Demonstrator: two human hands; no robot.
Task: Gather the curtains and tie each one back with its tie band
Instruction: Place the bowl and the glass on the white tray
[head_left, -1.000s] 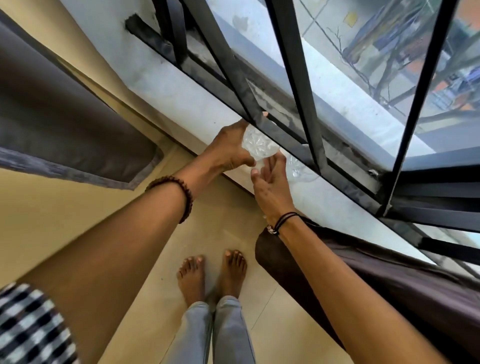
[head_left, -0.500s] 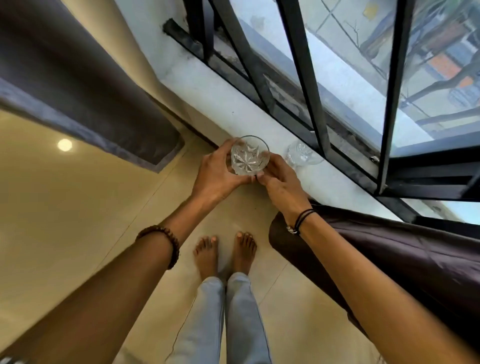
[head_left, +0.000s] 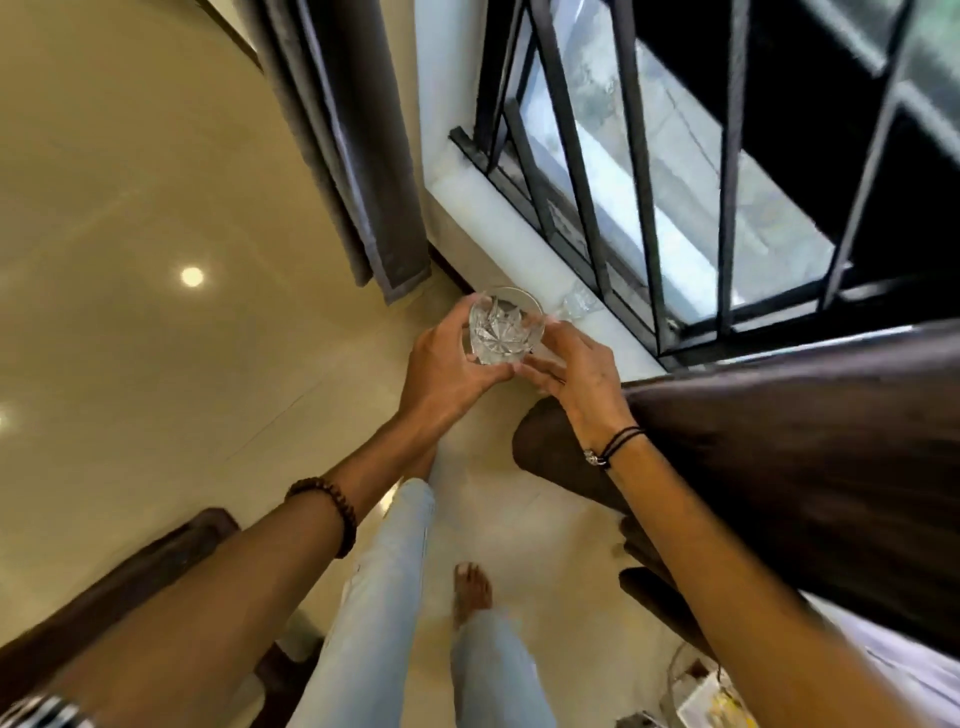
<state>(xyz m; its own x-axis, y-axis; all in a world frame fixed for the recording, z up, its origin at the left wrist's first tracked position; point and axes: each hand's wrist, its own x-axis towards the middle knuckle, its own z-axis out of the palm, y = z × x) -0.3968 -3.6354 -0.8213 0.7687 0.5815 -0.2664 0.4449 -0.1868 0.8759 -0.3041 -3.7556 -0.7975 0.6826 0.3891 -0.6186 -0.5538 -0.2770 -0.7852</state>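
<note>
Grey curtain (head_left: 363, 156) hangs ungathered; brown curtain (head_left: 779, 441) cut off at right; left hand (head_left: 447, 374), right hand (head_left: 576, 379) clasp cut-glass tumbler (head_left: 506, 332)

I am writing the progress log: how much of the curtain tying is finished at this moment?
Done: nothing visible; the grey curtain hangs loose, and no band shows on the brown curtain. In hand: left hand and right hand hold a cut glass, not a curtain. Left: gathering and tying both.
</note>
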